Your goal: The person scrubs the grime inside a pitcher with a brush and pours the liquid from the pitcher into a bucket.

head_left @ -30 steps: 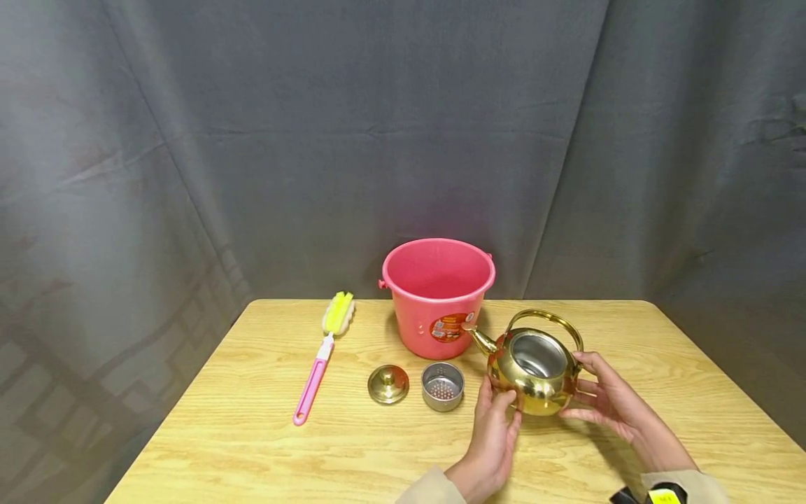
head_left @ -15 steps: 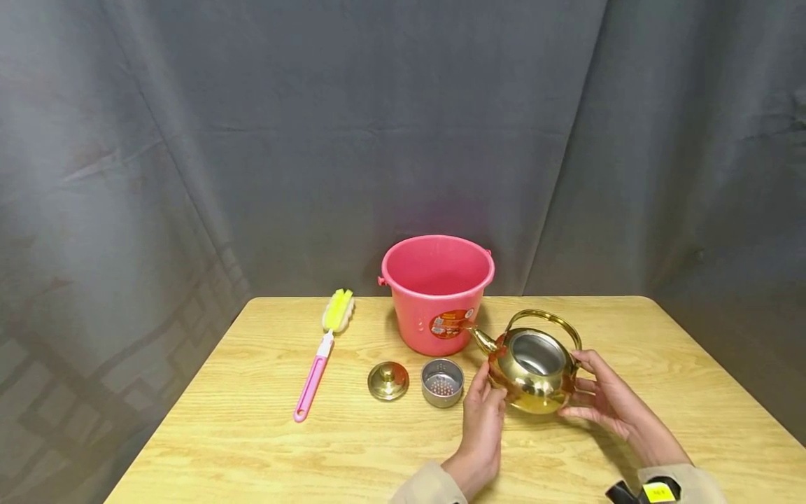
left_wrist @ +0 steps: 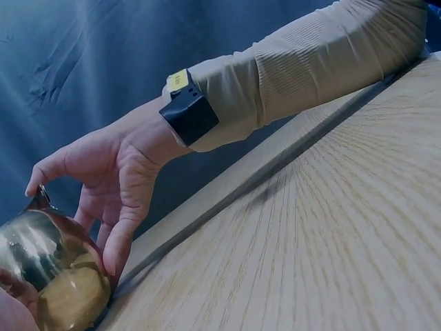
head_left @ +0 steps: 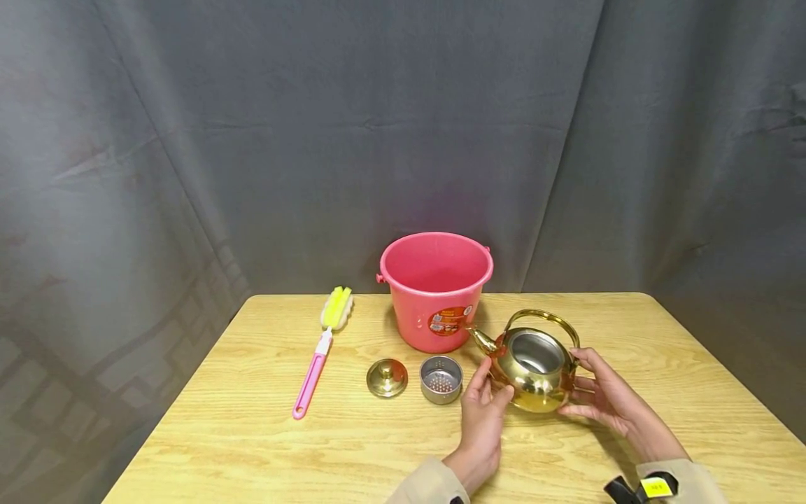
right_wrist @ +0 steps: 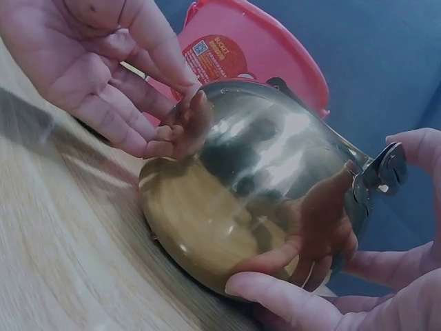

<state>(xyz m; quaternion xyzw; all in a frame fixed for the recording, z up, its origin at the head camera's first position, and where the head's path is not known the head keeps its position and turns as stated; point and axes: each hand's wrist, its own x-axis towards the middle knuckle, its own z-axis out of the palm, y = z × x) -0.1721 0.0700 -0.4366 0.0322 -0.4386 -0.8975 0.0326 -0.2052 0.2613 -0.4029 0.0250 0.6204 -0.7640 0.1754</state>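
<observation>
A gold teapot [head_left: 535, 378] without its lid is between my hands at the right of the table, its spout toward the bucket and its arched handle up. My right hand [head_left: 611, 402] grips its right side, the thumb low on the body and a finger at the handle's hinge. My left hand [head_left: 483, 423] touches the left side below the spout with lightly bent fingers; the right wrist view shows its fingertips [right_wrist: 155, 145] against the metal. Left of the pot stand a perforated steel strainer [head_left: 441, 381] and a gold lid [head_left: 387, 379], knob up.
Behind the strainer a pink bucket [head_left: 409, 315] stands near the far edge, close to the spout. To the left lies a sponge bottle brush [head_left: 313, 371] with a pink handle. Grey curtains [head_left: 403, 126] hang behind the wooden table [head_left: 252, 434].
My left hand has shifted left along the pot's side, its fingers changing place. The right hand keeps its grip, and the teapot stays about where it was. The view has tipped slightly.
</observation>
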